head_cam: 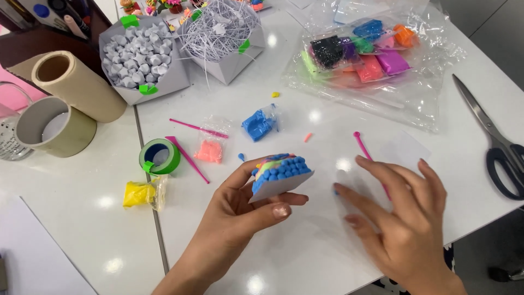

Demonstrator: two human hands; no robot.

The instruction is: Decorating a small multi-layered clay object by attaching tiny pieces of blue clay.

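Clay-covered card (279, 173), studded with blue balls, sits pinched in the left hand (240, 216), fingers closed around it above the white surface (305, 257). Right hand (404, 213) rests spread, empty, fingertips over a pink stick (364, 148). Farther off lie blue clay (257, 124) and bagged coloured clay (365, 52).

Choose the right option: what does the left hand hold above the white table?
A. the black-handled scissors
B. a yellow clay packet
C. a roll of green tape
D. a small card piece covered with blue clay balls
D: the left hand pinches the card piece with blue clay balls; the green tape, scissors and yellow packet lie untouched on the table.
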